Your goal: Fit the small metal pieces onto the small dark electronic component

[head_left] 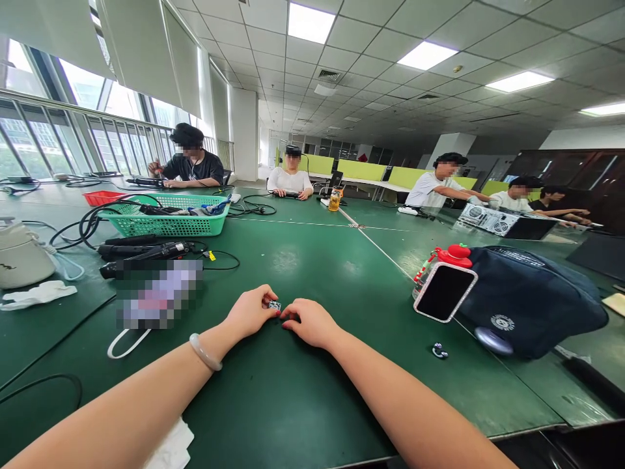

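My left hand [252, 310], with a pale bangle on its wrist, pinches a small silver and dark metal-looking part [275, 305] above the green table [288, 254]. The part is too small to name. Close by on the right, my right hand [309, 321] is curled, thumb and fingertips drawn together at the part's edge. Whether those fingers grip anything is hidden. Both hands are near the middle of the table.
At left stand a green basket [168, 225] of cables and a white bag [22, 254]. On the right, a phone [445, 292] leans by a red-topped bottle [456, 255] and a dark blue bag [537, 299]; an earphone-like item [439, 351] lies nearer. Several people sit around the table.
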A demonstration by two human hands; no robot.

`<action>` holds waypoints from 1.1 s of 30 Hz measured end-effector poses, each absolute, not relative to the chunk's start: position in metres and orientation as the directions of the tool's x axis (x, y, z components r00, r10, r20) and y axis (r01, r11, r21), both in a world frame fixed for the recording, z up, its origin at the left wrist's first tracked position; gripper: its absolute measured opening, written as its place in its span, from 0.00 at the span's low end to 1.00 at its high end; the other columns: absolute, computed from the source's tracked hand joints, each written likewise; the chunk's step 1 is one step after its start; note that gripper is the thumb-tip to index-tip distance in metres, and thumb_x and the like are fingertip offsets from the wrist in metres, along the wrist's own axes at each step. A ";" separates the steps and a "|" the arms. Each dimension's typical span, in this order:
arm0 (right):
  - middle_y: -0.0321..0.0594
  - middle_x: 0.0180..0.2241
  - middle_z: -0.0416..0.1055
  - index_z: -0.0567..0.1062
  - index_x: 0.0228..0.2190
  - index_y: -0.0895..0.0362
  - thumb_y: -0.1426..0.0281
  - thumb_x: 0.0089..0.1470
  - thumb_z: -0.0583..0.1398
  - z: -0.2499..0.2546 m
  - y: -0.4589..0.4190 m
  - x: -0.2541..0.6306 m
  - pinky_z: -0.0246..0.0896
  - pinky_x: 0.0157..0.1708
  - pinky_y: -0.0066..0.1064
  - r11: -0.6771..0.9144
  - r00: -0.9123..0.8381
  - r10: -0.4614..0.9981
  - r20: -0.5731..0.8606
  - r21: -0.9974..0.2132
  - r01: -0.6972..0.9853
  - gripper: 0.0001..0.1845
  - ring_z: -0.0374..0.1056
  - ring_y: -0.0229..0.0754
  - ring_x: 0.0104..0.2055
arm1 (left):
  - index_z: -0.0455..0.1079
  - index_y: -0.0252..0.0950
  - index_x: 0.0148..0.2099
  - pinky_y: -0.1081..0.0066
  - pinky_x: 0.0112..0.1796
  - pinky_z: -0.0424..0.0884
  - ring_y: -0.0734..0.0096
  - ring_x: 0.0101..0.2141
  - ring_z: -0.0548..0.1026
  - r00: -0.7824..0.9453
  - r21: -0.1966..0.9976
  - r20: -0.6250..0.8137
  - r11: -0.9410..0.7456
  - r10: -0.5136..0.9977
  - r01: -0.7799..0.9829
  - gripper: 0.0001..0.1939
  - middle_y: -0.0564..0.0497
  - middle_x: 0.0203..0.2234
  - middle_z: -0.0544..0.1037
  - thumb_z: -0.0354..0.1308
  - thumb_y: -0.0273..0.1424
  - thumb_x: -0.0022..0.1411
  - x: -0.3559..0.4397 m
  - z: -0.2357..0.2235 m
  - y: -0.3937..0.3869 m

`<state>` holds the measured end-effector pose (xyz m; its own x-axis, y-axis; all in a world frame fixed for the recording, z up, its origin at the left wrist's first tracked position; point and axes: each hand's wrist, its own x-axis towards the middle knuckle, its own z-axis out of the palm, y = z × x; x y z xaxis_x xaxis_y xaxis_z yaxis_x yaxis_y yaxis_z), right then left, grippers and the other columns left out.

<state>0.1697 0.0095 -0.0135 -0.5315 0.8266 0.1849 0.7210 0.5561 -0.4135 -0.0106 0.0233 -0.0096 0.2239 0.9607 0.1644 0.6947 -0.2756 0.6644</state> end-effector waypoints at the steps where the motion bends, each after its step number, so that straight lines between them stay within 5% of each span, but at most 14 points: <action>1: 0.35 0.29 0.67 0.75 0.32 0.54 0.67 0.50 0.60 -0.014 0.009 0.169 0.52 0.31 0.25 0.556 -0.528 0.827 0.192 -0.416 0.720 0.06 0.62 0.35 0.32 | 0.66 0.38 0.34 0.73 0.31 0.66 0.71 0.29 0.72 0.224 0.664 0.165 -0.276 0.961 0.695 0.10 0.54 0.27 0.74 0.58 0.32 0.46 -0.011 -0.009 0.023; 19: 0.34 0.28 0.67 0.74 0.27 0.55 0.71 0.50 0.59 -0.012 0.008 0.169 0.53 0.32 0.25 0.579 -0.540 0.813 0.219 -0.402 0.709 0.03 0.61 0.33 0.31 | 0.67 0.39 0.36 0.72 0.34 0.67 0.70 0.30 0.72 0.262 0.643 0.132 -0.284 0.956 0.712 0.10 0.53 0.31 0.76 0.56 0.28 0.48 -0.008 -0.005 0.020; 33: 0.34 0.28 0.69 0.76 0.25 0.55 0.71 0.47 0.60 -0.012 0.009 0.170 0.53 0.30 0.24 0.477 -0.463 0.869 0.173 -0.539 0.694 0.03 0.62 0.34 0.30 | 0.67 0.39 0.36 0.72 0.30 0.63 0.70 0.28 0.71 0.261 0.586 0.136 -0.290 0.956 0.756 0.09 0.53 0.28 0.76 0.56 0.29 0.48 -0.008 -0.003 0.020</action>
<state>0.1702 0.0094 -0.0118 -0.4627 0.8694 0.1735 0.6943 0.4771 -0.5389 -0.0076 0.0196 -0.0030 0.2606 0.9558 0.1363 0.7563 -0.2899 0.5864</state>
